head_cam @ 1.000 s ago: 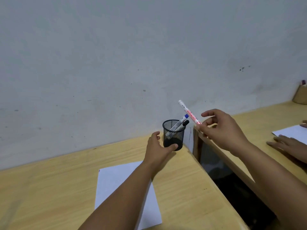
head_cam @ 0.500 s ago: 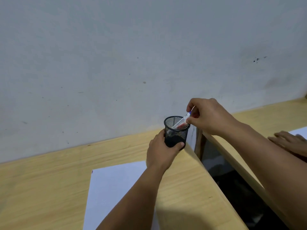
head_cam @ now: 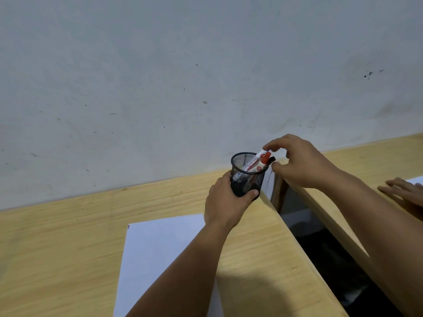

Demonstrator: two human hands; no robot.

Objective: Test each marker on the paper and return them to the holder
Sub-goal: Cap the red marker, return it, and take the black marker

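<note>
A black mesh holder (head_cam: 248,179) stands near the far right corner of the wooden desk (head_cam: 57,236). My left hand (head_cam: 226,207) is wrapped around its lower part. A white marker with a red cap (head_cam: 254,164) leans inside it, its end sticking out over the right rim beside a black cap (head_cam: 272,159). My right hand (head_cam: 299,163) hovers just right of the rim, index fingertip resting on the marker's end, thumb apart from it. A white sheet of paper (head_cam: 160,248) lies in front of the holder, partly under my left forearm.
A dark gap (head_cam: 320,248) separates this desk from a second wooden desk (head_cam: 343,161) on the right. There, another person's hand (head_cam: 405,193) rests by a white sheet (head_cam: 415,180). A grey wall runs directly behind both desks.
My right hand carried the red-capped marker from the air down into the holder and has loosened its pinch. My left hand kept hold of the holder throughout.
</note>
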